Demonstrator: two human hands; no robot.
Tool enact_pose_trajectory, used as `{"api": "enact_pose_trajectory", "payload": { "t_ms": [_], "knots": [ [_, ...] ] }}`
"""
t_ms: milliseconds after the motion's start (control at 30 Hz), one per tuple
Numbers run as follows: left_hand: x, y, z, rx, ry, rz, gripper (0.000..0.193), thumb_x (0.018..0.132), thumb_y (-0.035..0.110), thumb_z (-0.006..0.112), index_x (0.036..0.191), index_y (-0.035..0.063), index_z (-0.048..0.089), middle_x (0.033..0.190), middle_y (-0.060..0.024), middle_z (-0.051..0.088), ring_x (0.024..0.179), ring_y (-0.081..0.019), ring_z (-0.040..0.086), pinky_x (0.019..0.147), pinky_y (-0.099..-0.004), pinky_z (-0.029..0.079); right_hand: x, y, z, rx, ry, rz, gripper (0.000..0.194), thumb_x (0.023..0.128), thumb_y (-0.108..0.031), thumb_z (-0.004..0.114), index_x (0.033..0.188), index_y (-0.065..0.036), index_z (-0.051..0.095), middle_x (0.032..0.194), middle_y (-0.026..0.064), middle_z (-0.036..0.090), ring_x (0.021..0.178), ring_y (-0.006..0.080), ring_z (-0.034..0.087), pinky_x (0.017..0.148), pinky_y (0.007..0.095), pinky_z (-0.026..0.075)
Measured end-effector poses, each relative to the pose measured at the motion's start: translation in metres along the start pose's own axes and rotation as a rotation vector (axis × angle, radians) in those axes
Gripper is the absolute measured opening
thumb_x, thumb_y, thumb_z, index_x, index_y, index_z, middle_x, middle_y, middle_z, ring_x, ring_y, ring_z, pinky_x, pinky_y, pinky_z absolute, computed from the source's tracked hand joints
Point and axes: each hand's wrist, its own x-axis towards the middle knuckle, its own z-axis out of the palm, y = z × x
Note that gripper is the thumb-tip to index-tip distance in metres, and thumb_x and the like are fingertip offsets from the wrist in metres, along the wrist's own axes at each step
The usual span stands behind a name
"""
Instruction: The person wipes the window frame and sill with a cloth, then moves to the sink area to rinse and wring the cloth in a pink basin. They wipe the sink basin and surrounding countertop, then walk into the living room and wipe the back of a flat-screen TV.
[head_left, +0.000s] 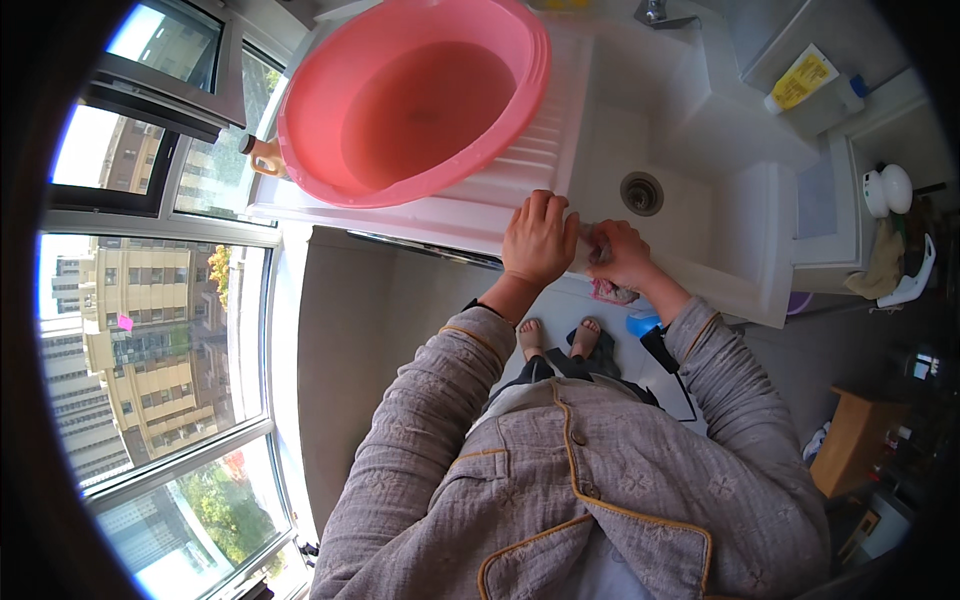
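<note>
My right hand (621, 253) is at the front rim of a white laundry sink (679, 277), its fingers closed on a wet, crumpled cloth (615, 291) with pink and greyish parts that hangs over the edge. Just left of it, my left hand (541, 232) lies back up on the front edge of the ribbed washboard (529, 165), fingers bent; whether anything is under them is hidden. A large pink plastic basin (412, 191) with cloudy water in it rests on the washboard, beyond my left hand. The sink's drain (641, 193) shows to the right.
A jug with a handle (266, 157) stands by the window, left of the basin. A faucet (655, 11) is at the far side. On the right ledge are a yellow and white tube (801, 79) and a blue-capped bottle (855, 90). A brown cloth (879, 259) hangs beside a white brush or hook.
</note>
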Motion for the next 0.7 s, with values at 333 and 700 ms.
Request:
{"api": "enact_pose_trajectory", "payload": {
  "t_ms": [333, 700],
  "knots": [
    [0.000, 0.002, 0.000, -0.002, 0.027, -0.009, 0.021, 0.092, 0.022, 0.060, 0.104, 0.0058, 0.059, 0.104, -0.0130, 0.058, 0.088, -0.0333, 0.063, 0.078, -0.0439, 0.051, -0.001, 0.015, 0.010, 0.115, 0.090, -0.257, 0.058, 0.059, -0.021, 0.088, 0.110, -0.011, 0.061, 0.114, 0.0097, 0.058, 0.114, 0.0339, 0.053, 0.098, 0.0453, 0.045],
    [0.005, -0.032, -0.016, -0.319, 0.003, -0.167, 0.014, 0.101, 0.016, 0.050, 0.108, 0.0045, 0.056, 0.107, -0.0148, 0.054, 0.085, -0.0340, 0.065, 0.071, -0.0418, 0.055, -0.010, -0.013, 0.030, 0.375, 0.319, -0.230, 0.027, 0.069, -0.020, 0.085, 0.083, -0.009, 0.066, 0.101, 0.0108, 0.061, 0.095, 0.0312, 0.060, 0.083, 0.0444, 0.050]
  ]
}}
